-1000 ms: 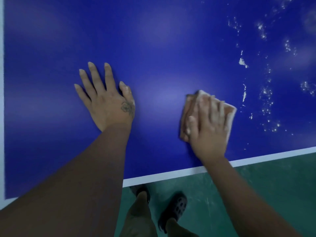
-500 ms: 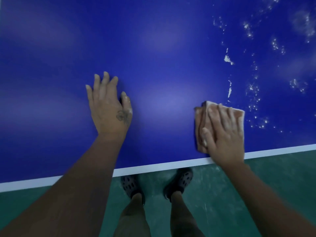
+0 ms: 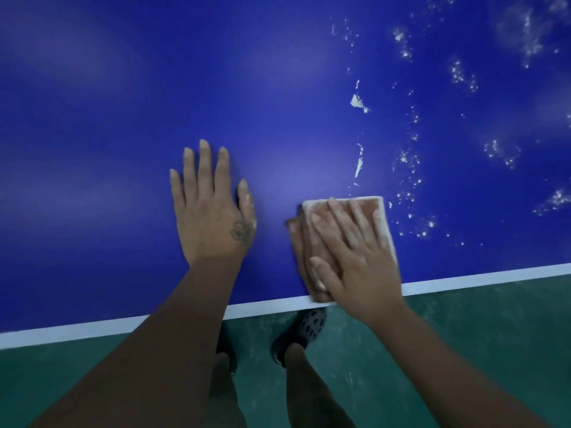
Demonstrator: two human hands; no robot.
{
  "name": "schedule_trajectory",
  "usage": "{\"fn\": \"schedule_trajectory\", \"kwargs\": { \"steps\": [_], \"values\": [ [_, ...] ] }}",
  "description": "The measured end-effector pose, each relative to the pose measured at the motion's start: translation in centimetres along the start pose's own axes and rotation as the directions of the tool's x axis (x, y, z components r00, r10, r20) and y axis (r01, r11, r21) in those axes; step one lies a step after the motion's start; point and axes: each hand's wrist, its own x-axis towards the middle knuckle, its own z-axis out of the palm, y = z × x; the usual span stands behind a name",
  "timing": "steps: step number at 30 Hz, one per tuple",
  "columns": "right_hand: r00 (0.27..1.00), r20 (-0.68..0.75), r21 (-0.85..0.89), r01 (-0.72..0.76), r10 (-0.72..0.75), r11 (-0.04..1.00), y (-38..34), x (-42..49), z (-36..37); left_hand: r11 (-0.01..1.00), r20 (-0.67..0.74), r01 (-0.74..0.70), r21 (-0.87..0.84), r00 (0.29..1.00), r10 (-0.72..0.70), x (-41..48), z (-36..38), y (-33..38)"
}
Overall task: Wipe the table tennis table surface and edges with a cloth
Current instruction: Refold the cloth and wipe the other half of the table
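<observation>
The blue table tennis table [image 3: 123, 134] fills the upper view, with a white line [image 3: 92, 327] along its near edge. A folded pinkish cloth [image 3: 381, 220] lies flat on the blue top just inside that edge. My right hand [image 3: 355, 257] presses on the cloth with straight, spread fingers, and the cloth's near end reaches the white line. My left hand [image 3: 213, 208] rests flat on the bare blue surface to the left of the cloth, fingers straight. White specks and flakes [image 3: 408, 193] dot the surface to the right of the cloth.
More white smears [image 3: 522, 29] spread over the far right of the table. A green floor [image 3: 479, 335] lies below the table edge, where my legs and dark perforated shoes [image 3: 306, 332] stand.
The view has shifted along the table edge, so both hands sit nearer each other. My right hand has slid the cloth closer to the white edge line. My left hand stays flat.
</observation>
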Motion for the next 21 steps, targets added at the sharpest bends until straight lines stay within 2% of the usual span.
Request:
{"fn": "schedule_trajectory", "kwargs": {
  "steps": [3, 5, 7, 11, 14, 18, 21],
  "values": [
    [0.998, 0.014, -0.055, -0.067, 0.068, 0.996, 5.5, -1.4, -1.2, 1.0, -0.014, 0.005, 0.025, 1.0, -0.005, 0.2, 0.3, 0.2],
    [0.996, 0.012, -0.077, -0.087, 0.088, 0.993, 6.8, -1.7, -1.5, 0.999, -0.021, 0.014, 0.037, 1.0, -0.013, 0.2, 0.4, 0.3],
    [0.998, 0.013, -0.069, -0.057, 0.058, 0.996, 5.2, -1.2, -1.1, 0.999, -0.031, 0.015, 0.039, 0.999, -0.013, 0.2, 0.5, 0.3],
    [0.996, 0.036, 0.054, 0.075, -0.077, 0.996, -1.0, 1.5, 0.4, 1.0, -0.057, 0.001, 0.028, 0.998, 0.0, 0.2, 0.4, 0.4],
    [0.997, -0.001, 0.106, 0.08, -0.08, 0.991, -2.3, 4.5, 1.0, 1.0, -0.06, 0.007, 0.023, 0.998, -0.006, 0.4, 0.3, 0.6],
    [0.997, -0.055, 0.097, 0.059, -0.053, 0.994, 1.5, 6.2, 0.5, 1.0, -0.058, 0.006, 0.016, 0.998, -0.005, 0.4, 0.2, 0.8],
    [0.998, -0.068, 0.041, -0.015, 0.018, 0.999, 6.4, 5.3, -0.5, 1.0, -0.055, 0.012, 0.004, 0.998, -0.012, 0.3, 0.2, 0.7]
  ]
}}
